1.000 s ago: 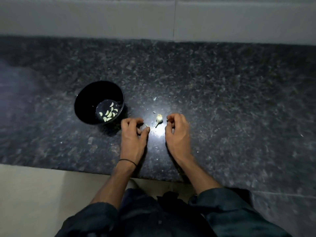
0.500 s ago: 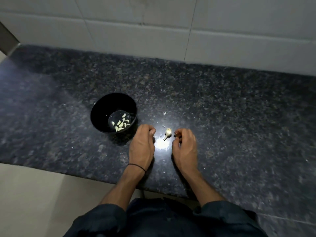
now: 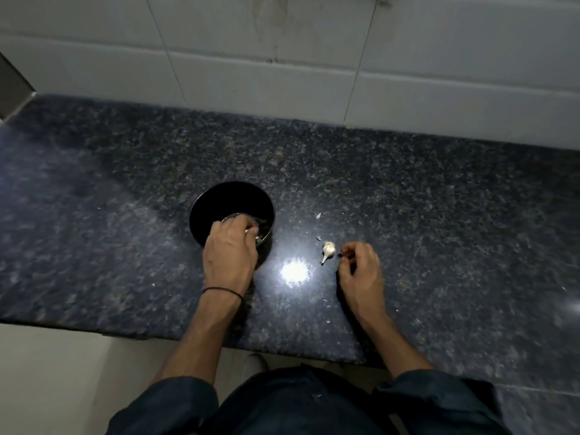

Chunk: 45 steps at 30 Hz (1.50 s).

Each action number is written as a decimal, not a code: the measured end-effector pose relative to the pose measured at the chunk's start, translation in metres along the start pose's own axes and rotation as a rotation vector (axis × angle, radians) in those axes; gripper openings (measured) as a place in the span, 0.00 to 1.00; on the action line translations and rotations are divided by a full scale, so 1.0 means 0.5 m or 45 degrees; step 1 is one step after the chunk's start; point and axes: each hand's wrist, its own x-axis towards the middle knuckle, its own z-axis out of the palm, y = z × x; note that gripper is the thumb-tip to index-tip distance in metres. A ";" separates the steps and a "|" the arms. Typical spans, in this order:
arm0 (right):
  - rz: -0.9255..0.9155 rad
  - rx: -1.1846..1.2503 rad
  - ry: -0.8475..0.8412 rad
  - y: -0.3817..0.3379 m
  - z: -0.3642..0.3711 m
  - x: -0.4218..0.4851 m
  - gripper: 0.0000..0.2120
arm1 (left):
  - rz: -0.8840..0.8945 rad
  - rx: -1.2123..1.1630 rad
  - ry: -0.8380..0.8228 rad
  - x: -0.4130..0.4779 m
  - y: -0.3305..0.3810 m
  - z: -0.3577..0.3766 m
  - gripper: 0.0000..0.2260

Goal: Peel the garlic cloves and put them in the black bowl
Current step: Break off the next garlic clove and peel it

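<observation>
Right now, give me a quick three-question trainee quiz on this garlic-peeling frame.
1. True or false: the left hand reaches over the round black bowl.
2. The pale garlic piece lies: A) in the bowl; B) on the speckled dark granite counter, beside the right hand; C) on the floor.
3. What circles the left wrist?

Key: 1 true; 2 B; 3 a thin black band.
</observation>
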 end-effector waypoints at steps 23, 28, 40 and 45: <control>-0.179 0.372 -0.013 -0.097 -0.052 -0.010 0.08 | -0.521 -1.358 -0.593 -0.067 0.134 0.063 0.08; -0.141 0.487 -0.021 -0.121 -0.055 -0.018 0.14 | -0.514 -1.528 -0.560 -0.065 0.157 0.048 0.08; 0.249 1.245 0.124 -0.143 -0.077 -0.007 0.09 | -0.398 -1.601 -0.388 -0.052 0.190 0.052 0.10; 0.302 1.280 0.158 -0.140 -0.080 0.006 0.08 | -0.388 -1.663 -0.417 -0.048 0.205 0.046 0.13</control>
